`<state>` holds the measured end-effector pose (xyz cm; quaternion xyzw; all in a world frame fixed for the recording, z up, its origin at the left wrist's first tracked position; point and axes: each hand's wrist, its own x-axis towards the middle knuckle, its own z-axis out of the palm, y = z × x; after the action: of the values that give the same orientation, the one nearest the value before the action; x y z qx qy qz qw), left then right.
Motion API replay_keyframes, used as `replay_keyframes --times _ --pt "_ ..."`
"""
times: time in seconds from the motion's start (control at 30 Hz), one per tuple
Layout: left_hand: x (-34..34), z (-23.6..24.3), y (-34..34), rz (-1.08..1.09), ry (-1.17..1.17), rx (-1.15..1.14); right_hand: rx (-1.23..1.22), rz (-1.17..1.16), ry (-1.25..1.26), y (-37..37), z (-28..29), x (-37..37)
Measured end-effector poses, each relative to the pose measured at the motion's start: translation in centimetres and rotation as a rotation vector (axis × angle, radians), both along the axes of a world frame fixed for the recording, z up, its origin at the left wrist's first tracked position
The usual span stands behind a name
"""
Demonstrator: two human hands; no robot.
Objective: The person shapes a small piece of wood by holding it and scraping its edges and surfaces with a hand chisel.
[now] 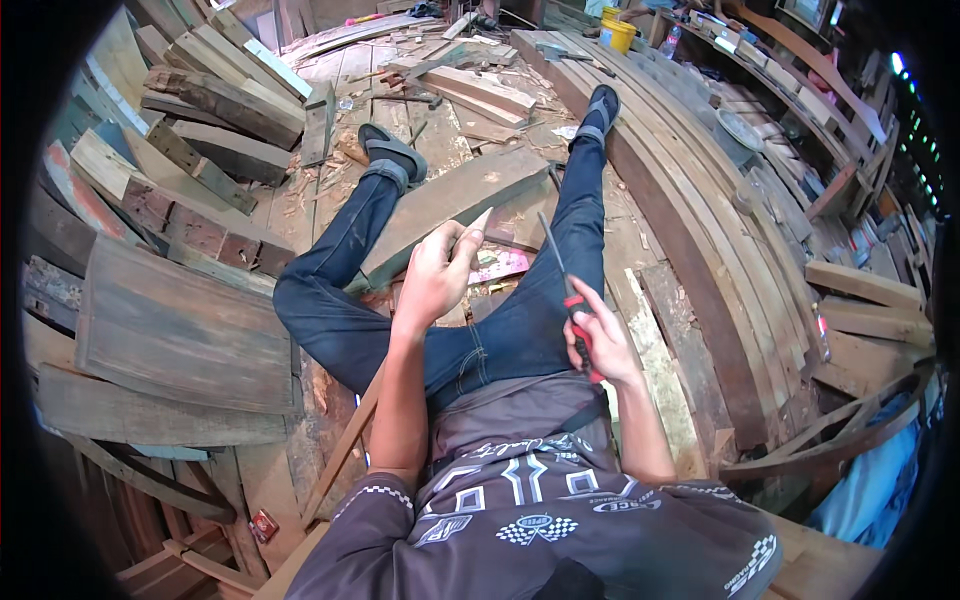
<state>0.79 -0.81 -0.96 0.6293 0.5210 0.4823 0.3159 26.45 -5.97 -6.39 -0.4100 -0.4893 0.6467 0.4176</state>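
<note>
My left hand [435, 270] grips a small pale pointed wooden piece [477, 228], raised over my lap between my jeans-clad legs. My right hand [605, 340] is closed on the red-and-black handle of a thin metal tool [553, 247], possibly a screwdriver or file, whose shaft points up and away from me, a little right of the wooden piece and apart from it. A thick wooden beam [480, 190] lies diagonally between my legs, behind my left hand, with a pink printed item [498, 265] near it.
Long stacked planks [700, 230] curve along my right. Timber offcuts [190, 235] and a wide board [180, 330] crowd my left. Wood chips and scraps [450, 95] cover the floor ahead. A yellow bucket [617, 37] and a pale basin [738, 130] stand at the upper right.
</note>
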Motion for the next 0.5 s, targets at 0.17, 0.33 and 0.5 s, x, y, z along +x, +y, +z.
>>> replay_keyframes --times 0.17,0.33,0.5 --pt "0.0 -0.1 -0.2 -0.014 -0.025 -0.012 0.300 0.035 -0.177 -2.5 1.8 -3.9" --pt "-0.1 1.2 -0.6 0.010 -0.024 -0.115 0.398 0.025 -0.202 -4.1 1.6 -6.1" --pt "0.1 1.4 -1.1 0.030 0.123 0.098 0.390 0.000 -0.168 -4.6 1.4 -7.1"
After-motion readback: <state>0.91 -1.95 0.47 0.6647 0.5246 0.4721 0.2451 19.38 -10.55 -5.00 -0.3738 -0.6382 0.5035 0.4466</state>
